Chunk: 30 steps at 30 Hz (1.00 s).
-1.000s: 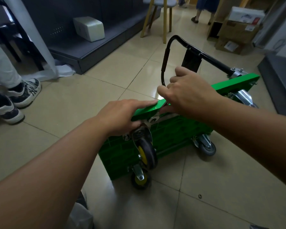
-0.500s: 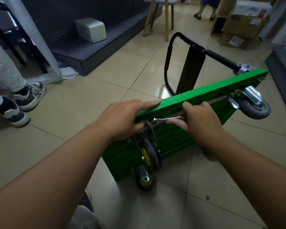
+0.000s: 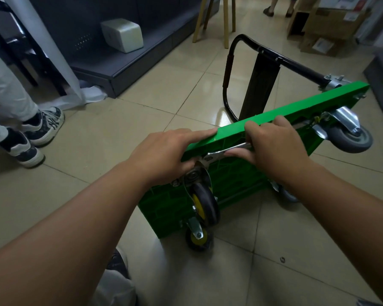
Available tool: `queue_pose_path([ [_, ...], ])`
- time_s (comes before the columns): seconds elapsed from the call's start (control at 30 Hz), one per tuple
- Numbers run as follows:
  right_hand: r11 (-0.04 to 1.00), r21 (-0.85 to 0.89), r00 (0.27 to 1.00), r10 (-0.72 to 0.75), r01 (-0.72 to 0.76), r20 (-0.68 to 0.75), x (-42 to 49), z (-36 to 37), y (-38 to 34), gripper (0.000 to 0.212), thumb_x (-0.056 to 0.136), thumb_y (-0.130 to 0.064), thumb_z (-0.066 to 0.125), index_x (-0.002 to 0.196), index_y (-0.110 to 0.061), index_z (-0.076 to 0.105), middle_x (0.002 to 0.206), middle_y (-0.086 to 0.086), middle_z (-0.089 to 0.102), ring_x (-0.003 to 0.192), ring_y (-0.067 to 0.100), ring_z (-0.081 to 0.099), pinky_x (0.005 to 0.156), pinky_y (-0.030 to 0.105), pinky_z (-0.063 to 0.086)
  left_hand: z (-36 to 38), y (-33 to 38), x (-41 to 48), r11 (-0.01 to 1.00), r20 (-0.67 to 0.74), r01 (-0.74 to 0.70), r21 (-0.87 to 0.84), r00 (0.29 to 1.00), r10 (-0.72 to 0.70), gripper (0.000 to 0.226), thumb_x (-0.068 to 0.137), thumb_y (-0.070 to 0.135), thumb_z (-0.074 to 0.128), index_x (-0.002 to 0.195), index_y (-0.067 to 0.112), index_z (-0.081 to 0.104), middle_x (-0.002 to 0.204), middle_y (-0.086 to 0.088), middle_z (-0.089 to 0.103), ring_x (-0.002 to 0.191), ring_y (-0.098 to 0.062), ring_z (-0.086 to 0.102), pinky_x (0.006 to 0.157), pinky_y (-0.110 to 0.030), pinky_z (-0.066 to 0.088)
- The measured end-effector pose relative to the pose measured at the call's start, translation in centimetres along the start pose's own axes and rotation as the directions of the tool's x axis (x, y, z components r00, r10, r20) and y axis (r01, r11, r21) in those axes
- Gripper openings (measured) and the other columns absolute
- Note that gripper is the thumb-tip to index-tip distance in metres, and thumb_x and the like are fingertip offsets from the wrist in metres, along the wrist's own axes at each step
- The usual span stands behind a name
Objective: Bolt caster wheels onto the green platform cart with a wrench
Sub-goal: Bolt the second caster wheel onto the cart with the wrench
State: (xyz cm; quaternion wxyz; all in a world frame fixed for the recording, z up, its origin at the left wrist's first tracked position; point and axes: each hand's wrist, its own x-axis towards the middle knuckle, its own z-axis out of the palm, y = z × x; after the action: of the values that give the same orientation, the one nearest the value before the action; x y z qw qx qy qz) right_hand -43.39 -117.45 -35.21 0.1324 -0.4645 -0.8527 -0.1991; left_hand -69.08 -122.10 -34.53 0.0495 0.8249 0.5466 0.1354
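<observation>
The green platform cart (image 3: 296, 111) stands on its long edge on the tiled floor, underside toward me, black handle (image 3: 261, 51) folded behind it. My left hand (image 3: 164, 153) grips the cart's upper left corner, fingers laid along the edge and thumb underneath. My right hand (image 3: 272, 149) holds a silver wrench (image 3: 221, 153) whose head sits at the mount of a black-and-yellow caster (image 3: 202, 203). A second yellow caster (image 3: 197, 238) touches the floor below. A grey caster (image 3: 349, 138) hangs at the upper right; another grey one (image 3: 287, 195) shows behind my right forearm.
A person's legs and sneakers (image 3: 38, 129) stand at the left. A dark low shelf (image 3: 128, 60) with a white box (image 3: 122, 35) lies behind, wooden stool legs (image 3: 226, 18) and cardboard boxes (image 3: 327, 25) further back. A small washer (image 3: 282, 259) lies on the tiles.
My right hand has come down from the cart's top edge to the wrench and now swings it slightly upward. The cart's upper edge has tilted toward me.
</observation>
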Motion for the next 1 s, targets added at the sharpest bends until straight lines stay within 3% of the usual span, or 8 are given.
queue_pose_path([
  [0.17, 0.984, 0.158, 0.990, 0.097, -0.080, -0.105, -1.3, 1.3, -0.6, 0.060, 0.082, -0.076, 0.045, 0.081, -0.016, 0.049, 0.071, 0.005, 0.060, 0.065, 0.023, 0.051, 0.076, 0.038, 0.039, 0.0, 0.0, 0.0, 1.000, -0.009, -0.004, 0.006, 1.000, 0.004, 0.074, 0.095, 0.039, 0.063, 0.154, 0.059, 0.022, 0.140, 0.016, 0.058, 0.115, -0.016, 0.060, 0.080, -0.032, 0.046],
  [0.3, 0.943, 0.275, 0.968, 0.226, -0.190, -0.108, -2.4, 2.5, -1.2, 0.055, 0.080, -0.074, 0.052, 0.078, -0.019, 0.045, 0.068, 0.002, 0.057, 0.063, 0.020, 0.044, 0.074, 0.035, 0.034, 0.1, 0.3, -0.4, 1.000, 0.010, 0.002, 0.006, 1.000, -0.002, 0.072, 0.096, 0.042, 0.059, 0.154, 0.059, 0.019, 0.133, 0.016, 0.061, 0.110, -0.015, 0.061, 0.083, -0.041, 0.053],
  [0.47, 0.731, 0.533, 0.844, 0.533, -0.426, -0.056, -5.4, 5.4, -4.9, 0.057, 0.080, -0.076, 0.053, 0.075, -0.019, 0.047, 0.066, -0.009, 0.051, 0.063, 0.015, 0.035, 0.067, 0.033, 0.033, 0.1, 0.5, -0.4, 1.000, 0.006, 0.004, 0.000, 1.000, -0.004, 0.072, 0.096, 0.041, 0.059, 0.155, 0.057, 0.020, 0.129, 0.015, 0.061, 0.106, -0.016, 0.062, 0.080, -0.042, 0.053],
  [0.57, 0.692, 0.555, 0.809, 0.585, -0.461, -0.058, -5.8, 5.6, -5.8, 0.057, 0.079, -0.076, 0.056, 0.074, -0.020, 0.046, 0.063, -0.010, 0.053, 0.062, 0.014, 0.034, 0.067, 0.031, 0.031, 0.0, 0.5, -0.5, 1.000, 0.020, 0.012, 0.004, 1.000, -0.012, 0.072, 0.095, 0.042, 0.058, 0.154, 0.058, 0.019, 0.128, 0.016, 0.061, 0.106, -0.016, 0.062, 0.081, -0.042, 0.053],
  [0.77, 0.788, 0.382, 0.873, 0.468, -0.483, 0.138, -6.6, 3.5, -4.0, 0.058, 0.076, -0.079, 0.045, 0.075, -0.021, 0.047, 0.060, -0.013, 0.046, 0.066, 0.019, 0.043, 0.058, 0.033, 0.036, -0.1, 0.4, -0.3, 1.000, 0.028, 0.004, -0.006, 1.000, -0.004, 0.073, 0.095, 0.042, 0.058, 0.154, 0.058, 0.019, 0.128, 0.014, 0.061, 0.104, -0.015, 0.060, 0.081, -0.039, 0.052],
  [0.83, 0.922, 0.147, 0.927, 0.333, -0.359, 0.175, -8.6, 3.6, -1.9, 0.062, 0.079, -0.079, 0.038, 0.075, -0.018, 0.052, 0.057, -0.004, 0.055, 0.057, 0.020, 0.049, 0.059, 0.033, 0.038, -0.1, 0.2, -0.3, 1.000, 0.013, 0.006, -0.006, 1.000, -0.006, 0.074, 0.096, 0.041, 0.060, 0.154, 0.059, 0.018, 0.132, 0.014, 0.060, 0.108, -0.016, 0.060, 0.083, -0.038, 0.051],
  [0.9, 0.982, -0.071, 0.925, 0.190, -0.176, 0.329, -10.3, 3.3, 0.6, 0.067, 0.078, -0.080, 0.035, 0.078, -0.018, 0.059, 0.061, 0.000, 0.064, 0.057, 0.021, 0.058, 0.066, 0.034, 0.045, 0.0, 0.2, -0.3, 1.000, 0.010, 0.006, -0.017, 1.000, -0.006, 0.074, 0.095, 0.041, 0.060, 0.154, 0.060, 0.018, 0.135, 0.015, 0.060, 0.111, -0.016, 0.060, 0.084, -0.038, 0.052],
  [1.0, 0.984, -0.170, 0.955, -0.001, 0.053, 0.296, -8.0, 1.3, 2.7, 0.057, 0.076, -0.071, 0.063, 0.080, -0.014, 0.061, 0.060, 0.006, 0.064, 0.056, 0.023, 0.061, 0.071, 0.037, 0.051, 0.3, 0.0, -0.3, 1.000, 0.001, 0.002, -0.013, 1.000, -0.002, 0.075, 0.095, 0.041, 0.061, 0.153, 0.061, 0.017, 0.135, 0.015, 0.059, 0.111, -0.017, 0.061, 0.084, -0.038, 0.052],
])
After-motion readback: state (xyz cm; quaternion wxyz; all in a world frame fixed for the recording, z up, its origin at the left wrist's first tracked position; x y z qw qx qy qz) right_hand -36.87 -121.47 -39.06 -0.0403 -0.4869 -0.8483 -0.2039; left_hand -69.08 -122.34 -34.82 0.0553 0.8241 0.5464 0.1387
